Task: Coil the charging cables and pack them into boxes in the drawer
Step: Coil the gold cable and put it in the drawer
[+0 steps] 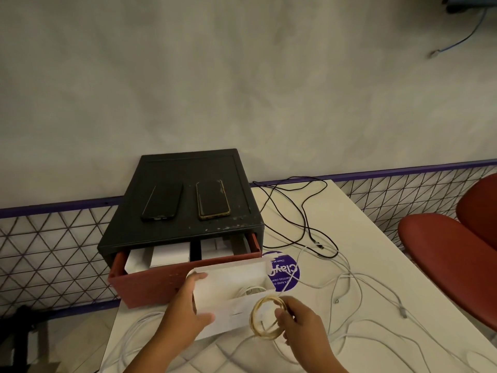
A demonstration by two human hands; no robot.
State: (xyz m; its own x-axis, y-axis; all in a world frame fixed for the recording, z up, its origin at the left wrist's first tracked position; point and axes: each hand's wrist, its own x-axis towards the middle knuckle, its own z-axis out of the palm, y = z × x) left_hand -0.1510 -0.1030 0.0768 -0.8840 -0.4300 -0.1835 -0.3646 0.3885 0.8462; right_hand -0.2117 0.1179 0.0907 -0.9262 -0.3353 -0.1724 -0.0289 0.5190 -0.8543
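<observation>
The left hand (188, 305) clasps the left wall of the open white box (228, 278), thumb on its near face and fingers over the far edge, apparently to steady and tip the mouth toward the coil. At the box's 4 o'clock, the right hand (298, 321) pinches the coiled cable (253, 319) by its right side, so the loops stay gathered. The red drawer (150, 284) stands open at the box's 11 o'clock, probably ready for it.
</observation>
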